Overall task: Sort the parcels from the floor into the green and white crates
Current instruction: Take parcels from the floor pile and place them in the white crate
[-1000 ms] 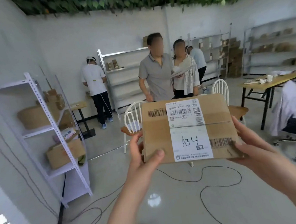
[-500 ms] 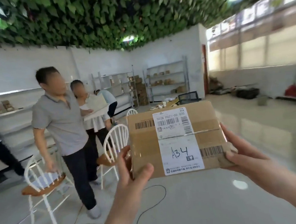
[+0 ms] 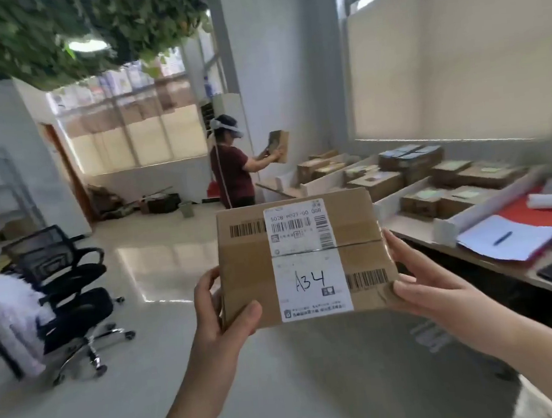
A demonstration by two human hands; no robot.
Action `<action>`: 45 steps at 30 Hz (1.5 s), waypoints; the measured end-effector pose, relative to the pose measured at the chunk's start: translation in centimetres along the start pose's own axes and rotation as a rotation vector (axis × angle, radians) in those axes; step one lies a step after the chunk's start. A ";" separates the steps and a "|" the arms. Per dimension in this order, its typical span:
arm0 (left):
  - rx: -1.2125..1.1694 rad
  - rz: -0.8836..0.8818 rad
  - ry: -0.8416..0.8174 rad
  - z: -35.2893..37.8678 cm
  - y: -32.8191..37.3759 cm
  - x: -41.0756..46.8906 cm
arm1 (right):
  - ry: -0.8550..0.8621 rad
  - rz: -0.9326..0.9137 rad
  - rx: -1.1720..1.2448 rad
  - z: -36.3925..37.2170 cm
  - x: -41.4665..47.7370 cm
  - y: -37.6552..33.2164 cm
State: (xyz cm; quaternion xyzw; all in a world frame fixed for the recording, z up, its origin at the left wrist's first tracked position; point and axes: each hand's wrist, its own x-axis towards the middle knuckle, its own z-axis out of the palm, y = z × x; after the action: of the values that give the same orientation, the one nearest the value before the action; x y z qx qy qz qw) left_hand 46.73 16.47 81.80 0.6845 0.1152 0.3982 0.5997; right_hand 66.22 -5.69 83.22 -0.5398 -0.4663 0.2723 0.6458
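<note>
Parcel held up for reading

Left hand point(image 3: 222, 310) and right hand point(image 3: 425, 287) grip the box point(image 3: 301, 260) edges, fingers curled, keeping the label point(image 3: 306, 259) readable.

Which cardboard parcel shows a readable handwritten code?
The parcel gripped by the left hand and right hand: its label reads A34; those on the table are too blurred.

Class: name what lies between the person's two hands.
In the head view, a brown cardboard parcel with a white label handwritten A34 fills the gap between the left hand and the right hand, which grip its lower corners.
</note>
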 end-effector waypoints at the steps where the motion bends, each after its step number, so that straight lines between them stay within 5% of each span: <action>1: -0.027 -0.010 -0.057 2.8 -0.8 0.7 | 0.048 0.008 0.000 -2.3 -1.7 -0.3; 12: -0.254 -0.098 -0.550 34.5 -7.5 3.5 | 0.562 0.106 -0.099 -23.8 -19.7 -3.1; 20: -0.356 -0.240 -0.832 51.0 -9.8 2.2 | 0.833 0.153 -0.132 -32.9 -29.2 -2.3; 34: -0.274 -0.420 -1.145 67.6 -20.2 5.8 | 1.243 0.348 -0.071 -44.4 -32.5 5.9; 45: 0.122 -0.780 -1.478 73.8 -39.5 0.8 | 1.353 1.002 0.160 -50.9 -37.2 21.1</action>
State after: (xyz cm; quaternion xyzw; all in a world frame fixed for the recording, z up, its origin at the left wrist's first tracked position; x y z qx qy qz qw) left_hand 110.34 -26.82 48.81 0.7116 -0.0578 -0.3960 0.5774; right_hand 99.52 -54.37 52.57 -0.6822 0.3359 0.1767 0.6249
